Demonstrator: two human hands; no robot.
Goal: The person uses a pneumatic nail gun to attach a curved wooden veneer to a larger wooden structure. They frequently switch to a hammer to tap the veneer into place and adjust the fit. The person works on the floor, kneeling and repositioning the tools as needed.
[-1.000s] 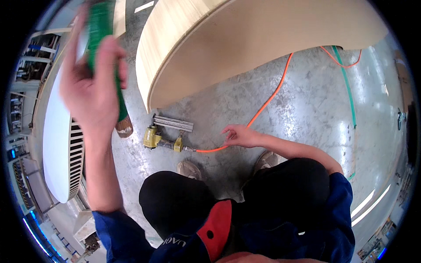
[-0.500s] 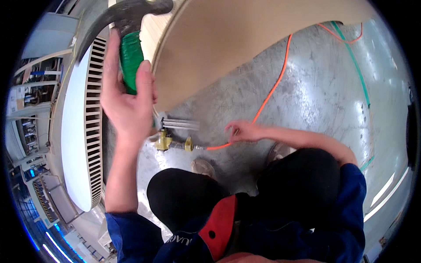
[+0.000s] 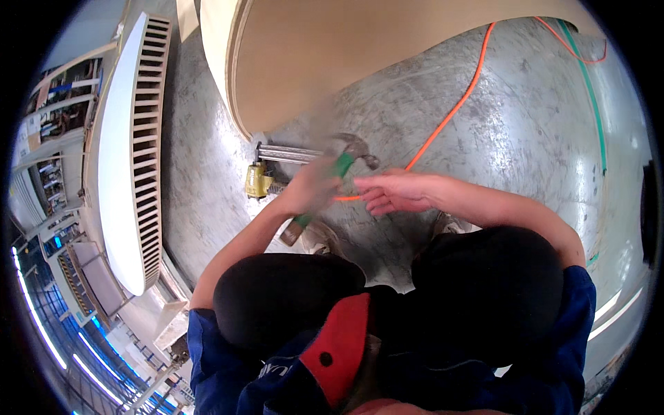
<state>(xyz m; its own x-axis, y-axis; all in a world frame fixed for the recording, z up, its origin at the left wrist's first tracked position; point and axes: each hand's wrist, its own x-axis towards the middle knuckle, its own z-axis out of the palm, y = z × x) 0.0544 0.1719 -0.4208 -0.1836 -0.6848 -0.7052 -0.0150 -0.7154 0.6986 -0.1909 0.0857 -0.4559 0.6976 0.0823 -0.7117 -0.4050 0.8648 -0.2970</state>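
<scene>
Head view: the left hand (image 3: 312, 188) clasped the hammer (image 3: 343, 164), slanting up-right, its head near the half-curled right hand (image 3: 407, 191), whose hold was unclear.

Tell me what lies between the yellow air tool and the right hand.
The head view shows the left hand, gripping the green-handled hammer, and some orange hose between the yellow air tool and the right hand.

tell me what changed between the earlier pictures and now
The left hand, still gripping the hammer, swung from the upper left down and rightward, close to the right hand. Nothing was visibly taken up or let go. The yellow nail gun and orange hose stayed on the floor.
</scene>
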